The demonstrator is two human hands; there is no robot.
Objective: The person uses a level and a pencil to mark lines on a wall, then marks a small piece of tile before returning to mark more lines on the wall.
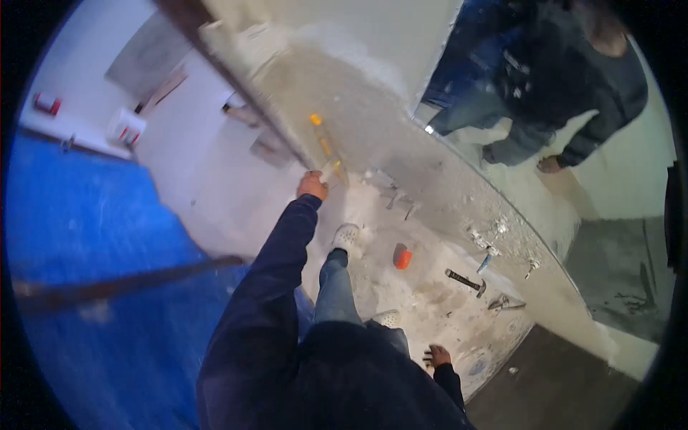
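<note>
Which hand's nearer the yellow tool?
Left. The left hand is just beside the lower end of the yellow tool in the picture; contact unclear. The right hand is well away from it, by the person's right side.

Left hand (312, 186) grip unclear, tub label (130, 133) illegible

Just beside my left hand (312, 186) I see a slim, straight bar (325, 147) with yellow parts, slanting away from me.

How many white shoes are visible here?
2: left shoe, below and right of the left hand; right shoe, partly covered, above-left of the right hand.
</note>
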